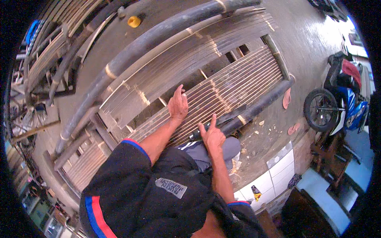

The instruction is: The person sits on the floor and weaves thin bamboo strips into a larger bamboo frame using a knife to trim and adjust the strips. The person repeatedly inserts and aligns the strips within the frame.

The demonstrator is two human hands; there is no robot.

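Note:
A bamboo bench or seat with a slatted surface [246, 71] and dark, thick poles lies across the middle. Above its slats, close to the gap beside the wide split-bamboo panel [166, 65], is my left hand [178, 105], fingers loosely stretched and nothing visible in them. A large knife with a dark blade [233, 114] and black handle [194, 134] lies slantwise over the slats by the near pole [262, 104]. My right hand [213, 137] is over the knife, index finger and thumb stretched apart; whether the palm touches the handle is hidden.
Wood shavings [247, 152] litter the floor beside my knee. A pair of pink sandals [286, 99] and a blue motorbike [349, 107] are at the right. More bamboo furniture [59, 59] stands at the left. A yellow roll [134, 22] sits on the far floor.

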